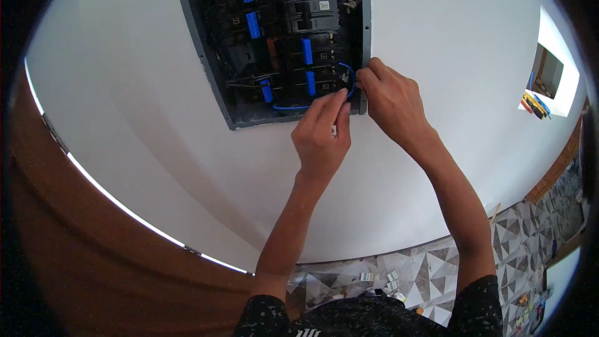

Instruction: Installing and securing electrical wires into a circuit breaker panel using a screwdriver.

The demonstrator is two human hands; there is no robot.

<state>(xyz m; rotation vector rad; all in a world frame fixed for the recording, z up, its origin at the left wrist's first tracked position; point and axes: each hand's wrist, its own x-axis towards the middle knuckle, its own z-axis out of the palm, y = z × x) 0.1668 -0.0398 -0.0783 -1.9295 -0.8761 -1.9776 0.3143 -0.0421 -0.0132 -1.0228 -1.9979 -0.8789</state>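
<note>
A grey electrical panel box is set in the white wall, with rows of black circuit breakers inside, several with blue toggles. A thin blue wire runs along the lower breakers and curls up at the lower right. My left hand is closed, thumb and fingertips pinching this wire at the box's lower edge. A small pale piece shows by its palm, too little to name. My right hand is closed at the box's right edge, fingertips beside the wire's curl; what they grip is hidden.
Dark wires fill the box's left side. At the right, a wall opening has a bundle of coloured tool handles on its ledge. Below lies a patterned tile floor with small white boxes. A brown door stands at the lower left.
</note>
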